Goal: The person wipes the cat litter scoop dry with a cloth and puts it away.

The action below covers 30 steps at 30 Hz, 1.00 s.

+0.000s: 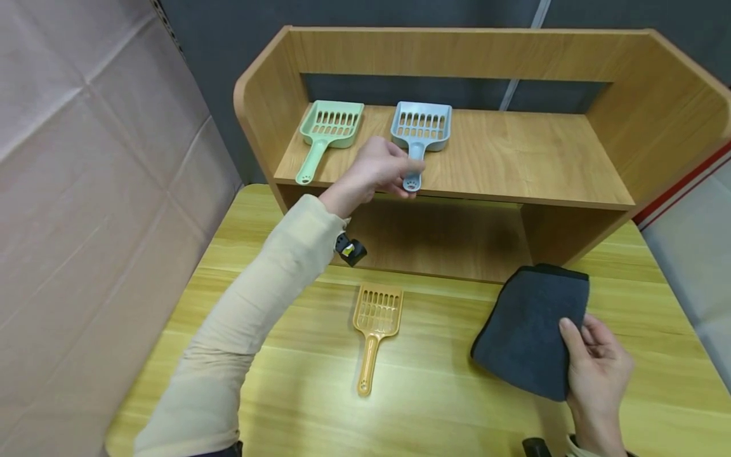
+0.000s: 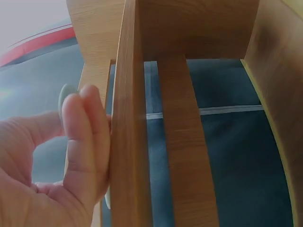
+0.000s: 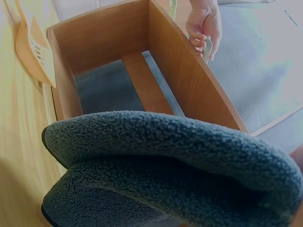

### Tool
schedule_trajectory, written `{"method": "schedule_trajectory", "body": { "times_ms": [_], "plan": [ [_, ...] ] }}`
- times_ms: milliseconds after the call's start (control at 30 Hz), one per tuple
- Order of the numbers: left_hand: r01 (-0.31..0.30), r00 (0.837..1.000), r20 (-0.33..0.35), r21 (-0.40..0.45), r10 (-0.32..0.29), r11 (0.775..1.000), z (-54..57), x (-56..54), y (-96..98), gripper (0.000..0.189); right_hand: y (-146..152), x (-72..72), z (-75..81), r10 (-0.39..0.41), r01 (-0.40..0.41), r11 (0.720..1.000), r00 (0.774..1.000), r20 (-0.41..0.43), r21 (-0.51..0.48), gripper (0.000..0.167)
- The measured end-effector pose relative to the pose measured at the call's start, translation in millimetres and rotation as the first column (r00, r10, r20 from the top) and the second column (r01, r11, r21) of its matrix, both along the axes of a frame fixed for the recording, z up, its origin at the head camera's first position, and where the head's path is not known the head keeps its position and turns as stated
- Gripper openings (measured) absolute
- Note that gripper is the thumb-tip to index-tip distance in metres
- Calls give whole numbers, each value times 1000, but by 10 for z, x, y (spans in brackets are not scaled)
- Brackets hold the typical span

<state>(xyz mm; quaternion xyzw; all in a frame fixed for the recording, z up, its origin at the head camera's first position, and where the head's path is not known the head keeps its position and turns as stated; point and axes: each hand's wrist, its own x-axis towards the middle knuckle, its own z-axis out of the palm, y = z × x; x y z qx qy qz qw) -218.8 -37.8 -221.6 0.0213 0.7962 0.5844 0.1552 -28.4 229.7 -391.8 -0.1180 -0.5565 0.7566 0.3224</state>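
My left hand pinches the handle end of a blue slotted litter scoop, whose basket lies on the upper shelf. In the left wrist view, the fingers are at the shelf's front edge, and most of the scoop is hidden behind them. My right hand grips a folded dark grey cloth by its right edge, over the table. The right wrist view shows the fluffy folds of the cloth. A green litter scoop lies to the left of the blue one, its handle toward the front.
The wooden two-level shelf stands at the back of the wood-grain table. A yellow litter scoop lies on the table before it. A pale curtain-like wall rises at the left.
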Motion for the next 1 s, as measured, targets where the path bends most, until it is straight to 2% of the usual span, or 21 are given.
{"method": "schedule_trajectory", "body": {
  "times_ms": [100,233,433,533,633,733,800,900,1000],
  "plan": [
    [24,999,-41,-104,-29,994,21,9,12,22,0,2,0,3,-3,1000,1000,-4,-2,17],
    [33,995,-84,-179,-48,983,39,27,28,37,-2,3,0,8,-8,1000,1000,-14,-2,16],
    [19,992,-121,-203,-44,979,53,59,21,43,-2,7,0,11,-12,1000,1000,-15,-27,16],
    [7,984,-174,-225,-47,974,64,95,1,42,-2,8,4,5,-5,1000,1000,-2,-28,15],
    [-7,973,-226,-213,-42,977,80,148,-32,35,-2,12,14,-5,5,1000,1000,9,-24,15],
    [-34,959,-280,-215,-28,976,83,197,-84,26,-2,13,25,-9,9,1000,1000,4,-30,15],
    [-51,948,-318,-197,-15,979,70,224,-124,27,2,14,31,-7,7,1000,1000,-4,-29,15],
    [-84,914,-405,-191,0,978,43,283,-183,26,12,18,36,-4,3,1000,1000,-14,-28,14],
    [-89,892,-452,-149,12,985,8,356,-221,23,24,25,38,-2,2,1000,1000,-21,-20,14]
  ]
}}
